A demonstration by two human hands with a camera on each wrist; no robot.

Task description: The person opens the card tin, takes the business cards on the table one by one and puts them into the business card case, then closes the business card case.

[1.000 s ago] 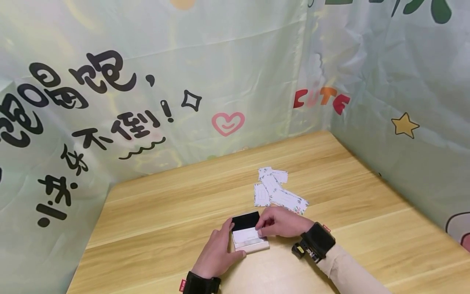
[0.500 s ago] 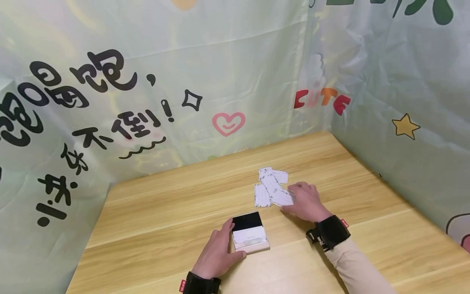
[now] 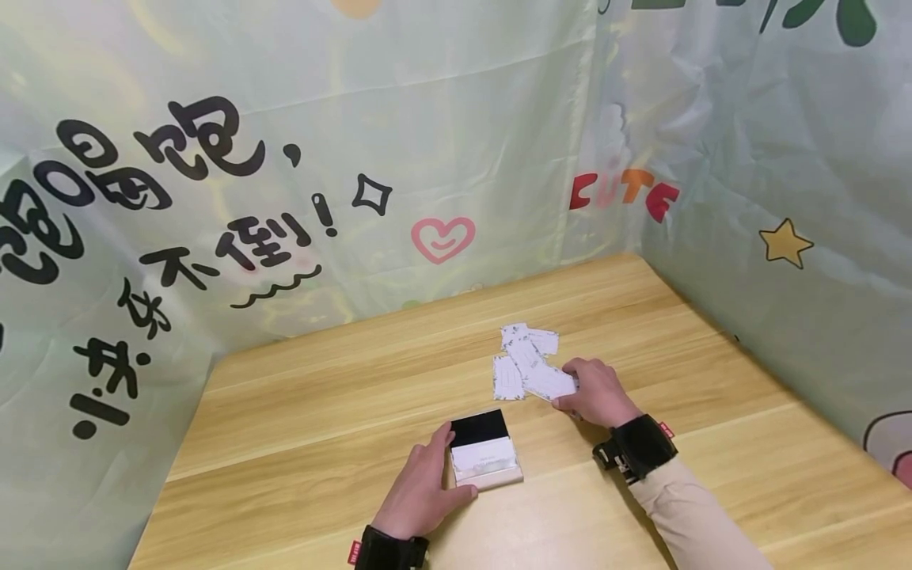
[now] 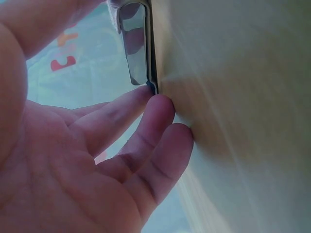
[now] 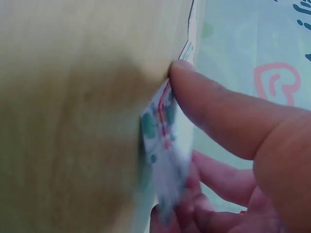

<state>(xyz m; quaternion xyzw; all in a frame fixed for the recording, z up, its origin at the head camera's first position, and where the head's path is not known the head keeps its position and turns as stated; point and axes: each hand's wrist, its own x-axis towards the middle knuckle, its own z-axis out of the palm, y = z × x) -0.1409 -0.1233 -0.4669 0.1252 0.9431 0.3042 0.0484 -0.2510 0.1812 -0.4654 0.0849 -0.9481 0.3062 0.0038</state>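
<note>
A slim card case [image 3: 492,480] lies with its black-lined lid [image 3: 479,427] raised back, white cards [image 3: 484,457] inside. My left hand [image 3: 420,491] holds it at its left side, thumb at the front edge and a forefinger by the lid. Seen from the left wrist, the shiny case [image 4: 136,43] stands at the fingertips. Farther right, my right hand [image 3: 602,393] grips the right end of a white card with a floral border [image 3: 550,383]. In the right wrist view this card [image 5: 167,141] sits between thumb and fingers, partly bent or tilted up from the table.
Several more floral-edged cards [image 3: 523,354] lie overlapping just left of the right hand, one card [image 3: 508,378] nearest the case. The wood-grain table [image 3: 321,412] ends at printed cloth walls [image 3: 492,158] behind and on the right.
The right hand has left the case, moved right and away to the loose cards, and taken hold of the end of one. The left hand and case stay in place.
</note>
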